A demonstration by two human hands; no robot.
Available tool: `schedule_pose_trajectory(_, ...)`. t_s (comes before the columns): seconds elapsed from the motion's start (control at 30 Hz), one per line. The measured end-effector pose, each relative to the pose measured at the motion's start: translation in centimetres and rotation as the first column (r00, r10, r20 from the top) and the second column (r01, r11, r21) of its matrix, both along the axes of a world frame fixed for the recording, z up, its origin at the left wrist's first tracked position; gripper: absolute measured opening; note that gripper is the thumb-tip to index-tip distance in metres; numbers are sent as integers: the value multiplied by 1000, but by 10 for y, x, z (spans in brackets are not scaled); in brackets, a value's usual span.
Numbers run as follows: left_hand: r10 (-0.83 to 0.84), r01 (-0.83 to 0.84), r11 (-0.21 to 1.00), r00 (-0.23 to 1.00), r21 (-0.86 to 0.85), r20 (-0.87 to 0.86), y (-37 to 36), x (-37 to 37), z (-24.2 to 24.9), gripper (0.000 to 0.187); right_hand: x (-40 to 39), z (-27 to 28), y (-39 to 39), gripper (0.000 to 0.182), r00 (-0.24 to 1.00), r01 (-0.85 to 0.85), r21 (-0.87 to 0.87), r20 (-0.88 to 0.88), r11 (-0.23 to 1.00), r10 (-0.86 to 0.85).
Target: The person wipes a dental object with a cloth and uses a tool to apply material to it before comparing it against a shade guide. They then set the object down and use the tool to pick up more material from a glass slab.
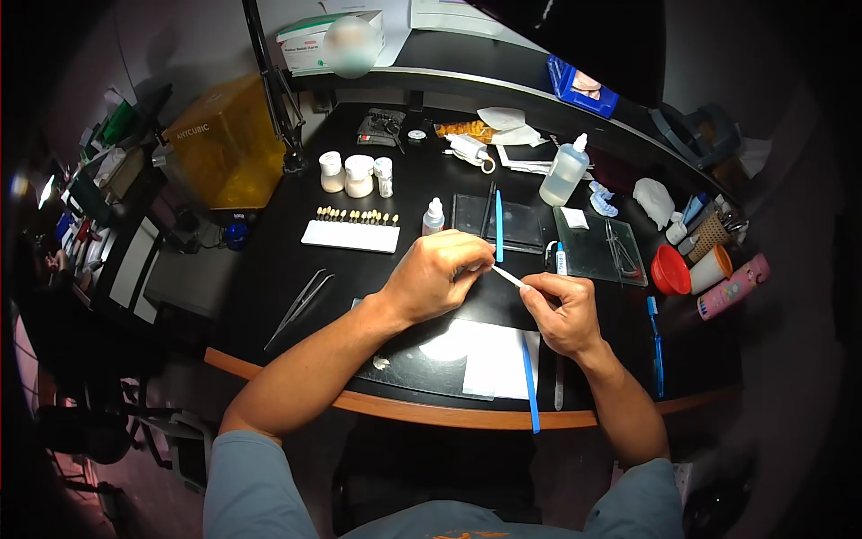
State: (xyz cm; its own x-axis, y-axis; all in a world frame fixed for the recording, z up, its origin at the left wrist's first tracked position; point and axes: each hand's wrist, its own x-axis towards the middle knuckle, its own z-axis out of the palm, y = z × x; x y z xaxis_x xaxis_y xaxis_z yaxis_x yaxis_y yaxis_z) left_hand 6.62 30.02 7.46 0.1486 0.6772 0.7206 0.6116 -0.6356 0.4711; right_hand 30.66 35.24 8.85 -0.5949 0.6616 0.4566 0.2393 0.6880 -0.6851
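Observation:
Between my two hands, above the black bench, is a thin white strip [509, 276] whose exact kind I cannot make out. My left hand [446, 269] is closed, with its thumb and fingers at the strip's upper left end. The lower right end is pinched by my right hand [563, 310]. Just beyond the fingers a blue-handled tool [499, 225] lies across a dark tray [469, 216]. Below the hands, a blue stick [530, 377] lies over a brightly lit white sheet [489, 359]. A small dropper bottle [434, 218] stands behind my left hand.
At left are tweezers [298, 310], a tooth shade guide [350, 235] and white jars [332, 172]. At right stand a clear squeeze bottle [564, 175], a glass plate [620, 260], a red cup [669, 269] and a blue toothbrush [657, 346]. A wooden edge [386, 406] borders the bench.

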Motion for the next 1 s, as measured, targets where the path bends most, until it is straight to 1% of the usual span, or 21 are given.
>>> schedule_pose_trajectory(0.1,-5,5,1000,999,13,-38,-1,0,2,13,1,0,1,13,1000,-5,-16,2,1000,5)
schedule_pose_trajectory(0.2,-19,20,1000,999,13,-31,0,1,1,12,1,4,2,14,999,-7,-18,34,1000,8)
schedule_pose_trajectory(0.33,2,-4,999,998,-35,-57,-1,0,1,14,2,5,2,15,997,12,1,73,1000,-12)
schedule_pose_trajectory(0.47,24,-26,998,999,-53,-47,-2,-1,2,20,2,3,3,15,998,12,7,69,1000,-13)
schedule_pose_trajectory(0.53,53,-56,998,995,-35,-80,-2,-3,3,26,2,3,1,15,997,6,-2,72,1000,-6)
schedule_pose_trajectory(0.6,39,-40,995,999,-96,-19,-1,-4,2,28,2,4,1,16,997,-4,-7,79,1000,5)
schedule_pose_trajectory(0.7,30,-30,993,1000,-115,2,-1,-4,3,31,2,3,2,16,997,-6,4,72,1000,5)
schedule_pose_trajectory(0.8,44,-44,996,999,-81,0,-1,-3,5,30,3,2,4,16,999,-4,24,50,1000,3)
schedule_pose_trajectory(1.0,51,-51,995,999,-86,-6,-1,-3,5,26,3,3,5,16,999,22,35,33,999,-23)
